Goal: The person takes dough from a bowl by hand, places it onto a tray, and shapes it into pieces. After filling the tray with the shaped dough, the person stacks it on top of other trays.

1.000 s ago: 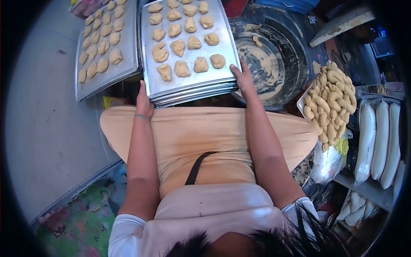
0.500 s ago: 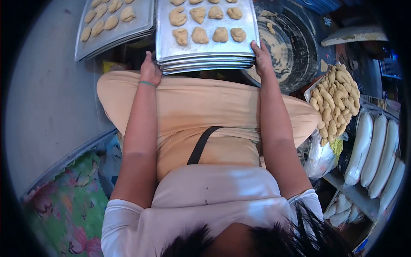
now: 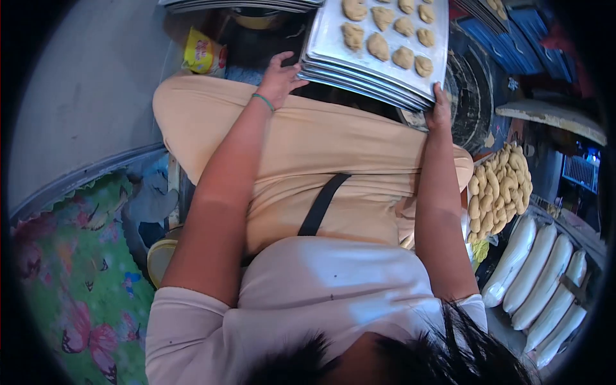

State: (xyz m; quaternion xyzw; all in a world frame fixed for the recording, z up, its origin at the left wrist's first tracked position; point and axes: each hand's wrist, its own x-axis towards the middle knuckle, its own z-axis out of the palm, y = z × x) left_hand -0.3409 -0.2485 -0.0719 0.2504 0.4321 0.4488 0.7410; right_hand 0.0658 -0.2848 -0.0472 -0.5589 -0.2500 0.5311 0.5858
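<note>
A stack of metal trays [image 3: 359, 67] is in front of me, its top tray bearing rows of dough pieces [image 3: 378, 46]. My right hand [image 3: 439, 109] grips the near right corner of the stack, thumb on top of the rim. My left hand [image 3: 280, 80] is beside the near left corner, its fingers spread and apart, the fingertips close to the tray edges. Whether those fingertips touch the metal is hard to tell. Behind my right hand, a large dark basin [image 3: 471, 96] is partly hidden by the stack.
Another tray stack [image 3: 244, 5] lies at the top left, above a yellow packet [image 3: 200, 51]. To the right are a pile of twisted dough [image 3: 500, 189] and several long white filled bags [image 3: 536, 282]. Blue crates [image 3: 494, 45] stand at the upper right.
The tray stack has shifted right in the view and turned slightly. My left hand has opened its fingers at the corner; my right hand keeps its grip. The yellow packet shows more fully.
</note>
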